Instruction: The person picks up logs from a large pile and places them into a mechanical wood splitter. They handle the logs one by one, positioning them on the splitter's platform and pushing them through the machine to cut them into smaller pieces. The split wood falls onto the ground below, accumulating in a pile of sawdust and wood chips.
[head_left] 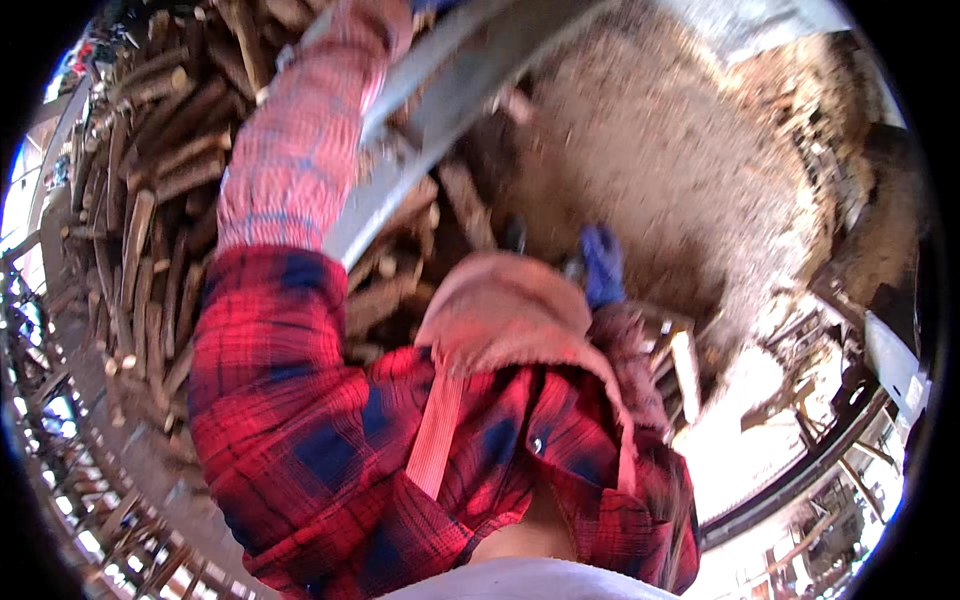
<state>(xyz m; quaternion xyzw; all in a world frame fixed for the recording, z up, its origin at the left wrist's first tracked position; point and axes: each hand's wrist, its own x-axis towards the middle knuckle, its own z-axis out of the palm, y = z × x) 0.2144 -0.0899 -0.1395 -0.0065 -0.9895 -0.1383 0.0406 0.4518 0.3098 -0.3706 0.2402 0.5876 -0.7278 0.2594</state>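
My left arm stretches far forward in a pink checked sleeve cover. Only a sliver of my left hand (434,4), in a blue glove, shows at the top edge, and its fingers are out of sight. Below it runs a long grey metal beam (440,125); whether the hand touches it I cannot tell. My right hand (602,262), also in a blue glove, hangs low beside my pink apron (510,305). It is nearest to the brown ground, and its fingers are too blurred to read. No object shows in it.
A big heap of cut logs (165,190) lies on the left. More logs (395,290) lie between the beam and my body. Dusty brown ground (650,150) spreads ahead to the right, with a pale, bark-like pile (835,130) at its far side. Split wood (685,375) lies near my right arm.
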